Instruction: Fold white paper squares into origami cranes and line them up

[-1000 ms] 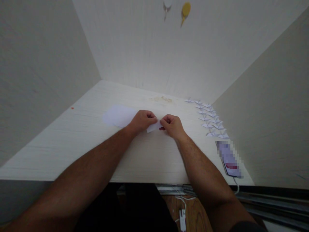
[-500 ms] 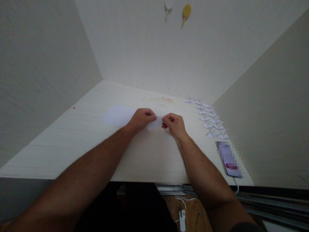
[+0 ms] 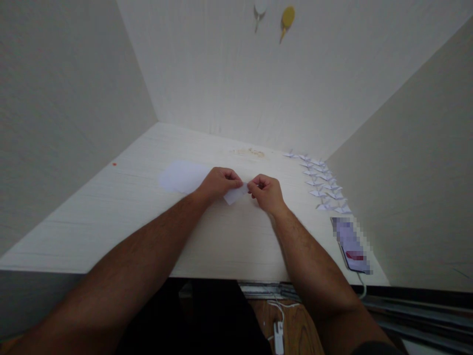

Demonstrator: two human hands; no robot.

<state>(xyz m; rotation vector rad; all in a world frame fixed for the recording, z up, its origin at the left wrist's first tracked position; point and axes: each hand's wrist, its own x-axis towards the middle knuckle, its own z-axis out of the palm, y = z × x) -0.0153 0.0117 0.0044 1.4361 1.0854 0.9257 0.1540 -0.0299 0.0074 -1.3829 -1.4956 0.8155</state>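
A small piece of white folded paper (image 3: 232, 195) is held between my two hands over the middle of the table. My left hand (image 3: 220, 182) pinches it from the left, thumb against fingers. From the right, my right hand (image 3: 265, 190) pinches the paper's edge near its upper right corner. The fingers cover much of the paper, so its exact folds cannot be made out. Loose white sheets of paper (image 3: 181, 176) lie flat on the table, just left of and partly behind my left hand.
Several white paper cranes (image 3: 320, 180) stand in rows at the table's right side. A phone (image 3: 351, 246) with a white cable (image 3: 362, 286) lies nearer the right front edge. Walls enclose the table (image 3: 229, 246); two hooks, one yellow (image 3: 287, 17), hang on the back wall.
My hands have come slightly closer together, and less of the paper shows between the fingertips. The paper's lower corner has tilted a little.
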